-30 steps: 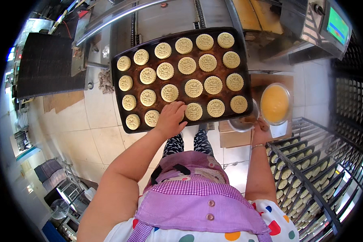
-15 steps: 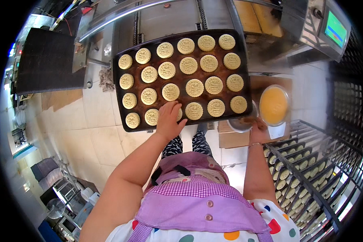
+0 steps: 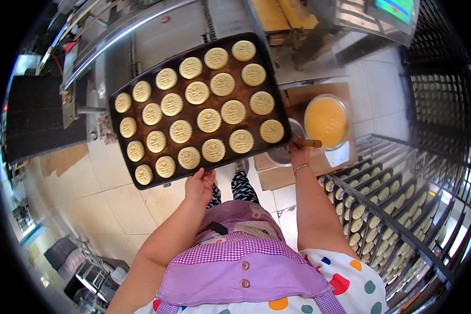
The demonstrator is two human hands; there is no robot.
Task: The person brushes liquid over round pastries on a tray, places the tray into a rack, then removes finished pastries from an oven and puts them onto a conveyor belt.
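Note:
A dark baking tray [image 3: 191, 112] carries rows of several round, pale, stamped pastries [image 3: 213, 150]. My left hand [image 3: 199, 183] has its fingers curled at the tray's front edge. At the front right corner my right hand [image 3: 300, 152] grips the tray together with a wooden handle [image 3: 314, 143], whose other end is hidden. Just right of that corner, a bowl of orange-yellow liquid [image 3: 325, 118] and a metal bowl [image 3: 277, 156], partly under the tray, stand on cardboard [image 3: 272, 177].
A metal machine with rails [image 3: 165, 36] lies beyond the tray, with a control screen [image 3: 393, 8] at upper right. A black conveyor belt [image 3: 42, 115] is at left. A rack of loaded trays [image 3: 392, 220] stands close by my right arm. Tiled floor [image 3: 102, 204] shows below.
My left hand has moved from atop the tray down to its front edge. The tray appears further left and more tilted in view, and the surroundings have shifted too.

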